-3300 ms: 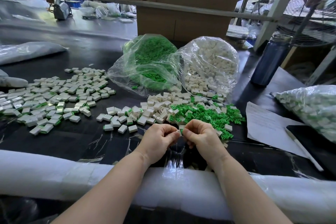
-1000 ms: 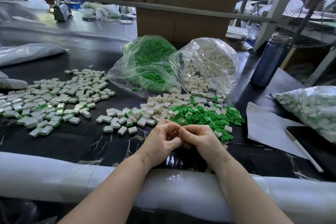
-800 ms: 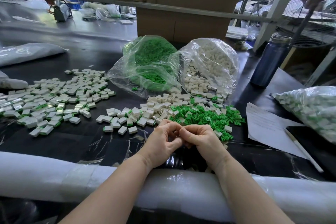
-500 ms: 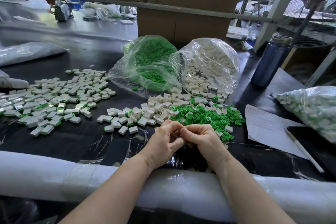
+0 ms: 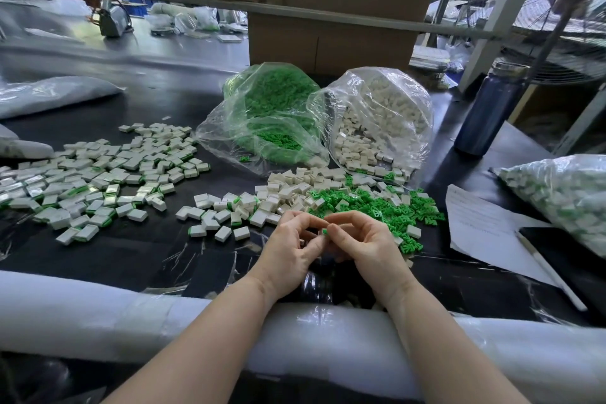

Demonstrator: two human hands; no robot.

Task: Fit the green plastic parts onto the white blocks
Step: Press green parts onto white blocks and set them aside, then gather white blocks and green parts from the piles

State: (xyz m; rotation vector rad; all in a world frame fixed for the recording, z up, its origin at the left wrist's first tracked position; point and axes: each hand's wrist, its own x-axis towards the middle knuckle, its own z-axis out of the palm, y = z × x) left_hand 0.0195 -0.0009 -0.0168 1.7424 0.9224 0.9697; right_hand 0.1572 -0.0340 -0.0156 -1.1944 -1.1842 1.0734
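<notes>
Green, one tiny plastic part [image 5: 324, 231] sits pinched between the fingertips of my left hand [image 5: 288, 249] and my right hand [image 5: 367, 248], both curled around it. Just past my two hands lie one green pile [image 5: 377, 207] and one pile of white blocks [image 5: 282, 193], too many to count. Two clear bags [image 5: 377, 121] lie farther back.

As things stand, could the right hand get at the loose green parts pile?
Probably yes: the loose green parts pile lies just beyond the right hand with nothing between, though its fingers are pinching a green part.
</notes>
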